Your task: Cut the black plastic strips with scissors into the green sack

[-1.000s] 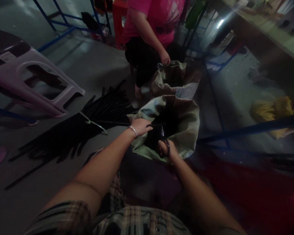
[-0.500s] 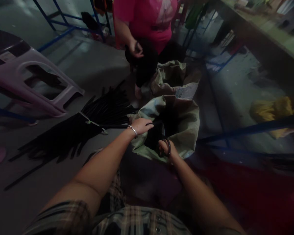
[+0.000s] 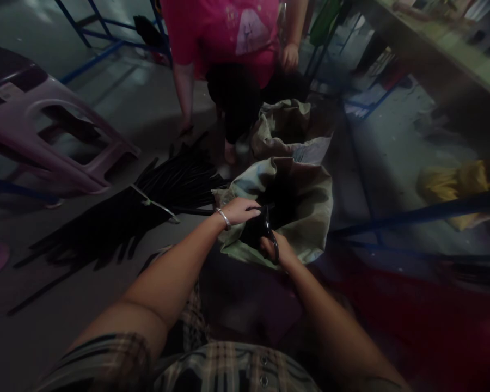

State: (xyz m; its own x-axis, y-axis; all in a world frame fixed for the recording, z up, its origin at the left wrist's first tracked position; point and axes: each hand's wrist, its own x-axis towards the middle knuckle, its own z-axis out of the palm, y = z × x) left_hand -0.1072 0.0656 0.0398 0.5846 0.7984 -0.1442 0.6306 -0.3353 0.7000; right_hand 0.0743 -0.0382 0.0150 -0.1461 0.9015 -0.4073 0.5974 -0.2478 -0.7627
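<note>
My left hand (image 3: 237,211) grips a thin black strip (image 3: 191,211) at the mouth of a green woven sack (image 3: 310,218), and the strip runs back toward the floor. My right hand (image 3: 276,248) is just below it at the sack's near rim, with its fingers through the loops of dark scissors (image 3: 269,234). The scissor blades point up toward the black strip by my left hand. Dark material fills the sack and hides its inside. A tied bundle of black strips (image 3: 147,204) lies fanned out on the floor left of the sack.
A second woven sack (image 3: 289,130) stands just beyond the first. A person in a pink shirt (image 3: 220,38) stands behind it. A lilac plastic stool (image 3: 44,130) lies on its side at left. Blue metal frames (image 3: 416,218), a yellow cloth (image 3: 453,188) and a table edge (image 3: 433,49) lie right.
The person in pink has risen and moved farther back from the sacks. My right hand and the scissors have shifted slightly up and left, closer to my left hand.
</note>
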